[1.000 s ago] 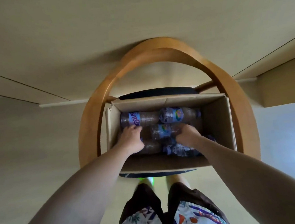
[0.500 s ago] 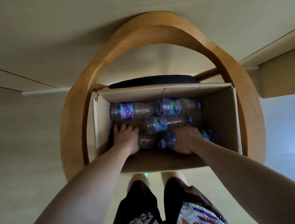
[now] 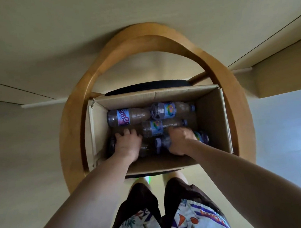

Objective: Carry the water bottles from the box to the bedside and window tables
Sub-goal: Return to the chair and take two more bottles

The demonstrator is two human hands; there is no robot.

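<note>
Reaching: we have both hands down in the box (image 3: 213,127) on the chair (image 3: 74,123).
Left hand (image 3: 128,145): fingers curl over a bottle (image 3: 112,143) lying crosswise beneath.
Right hand (image 3: 179,141): wraps another bottle (image 3: 201,137), also crosswise.
Hidden: both bottles' middles under our hands.
Spare bottles (image 3: 128,116): farther in, untouched.

- A cardboard box (image 3: 213,127) sits on a chair (image 3: 75,130) with a curved wooden back.
- Water bottles lie on their sides inside: a purple-labelled bottle (image 3: 126,117) and a blue-labelled bottle (image 3: 171,109) along the far wall, another bottle (image 3: 158,127) just nearer.
- The left hand (image 3: 127,144) reaches into the box's left half, over a dark bottle (image 3: 112,143).
- The right hand (image 3: 179,141) curls round a near bottle (image 3: 201,137).
</note>
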